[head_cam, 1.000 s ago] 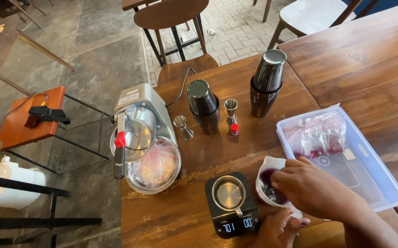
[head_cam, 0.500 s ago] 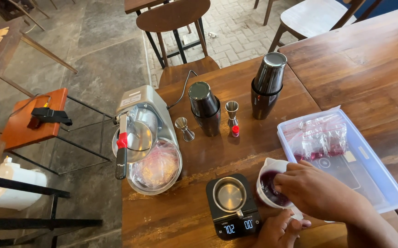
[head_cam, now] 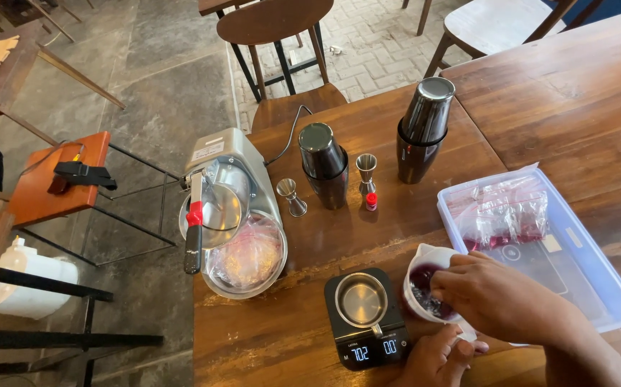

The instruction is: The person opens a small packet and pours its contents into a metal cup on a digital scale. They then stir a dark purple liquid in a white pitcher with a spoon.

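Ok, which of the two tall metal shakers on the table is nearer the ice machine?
The shorter shaker, beside the ice machine with one small jigger between them. The taller shaker stands farther off, toward the plastic tray.

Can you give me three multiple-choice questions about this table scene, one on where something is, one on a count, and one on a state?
1. Where does the small metal cup sit?
A. On the black digital scale
B. Inside the clear plastic tray
C. On the orange stool

2. How many tall dark shaker tins stand on the wooden table?
A. One
B. Two
C. Four

3. What is the state of the white cup under the right hand?
A. Empty
B. Tipped on its side
C. Upright with dark red contents

Answers:
1. A, the metal cup rests on the scale's platform, above its lit display.
2. B, one shaker stands near the ice machine and another shaker stands farther right.
3. C, its mouth faces up and dark red shows inside, with the right hand's fingertips at the opening and the left hand by its base.
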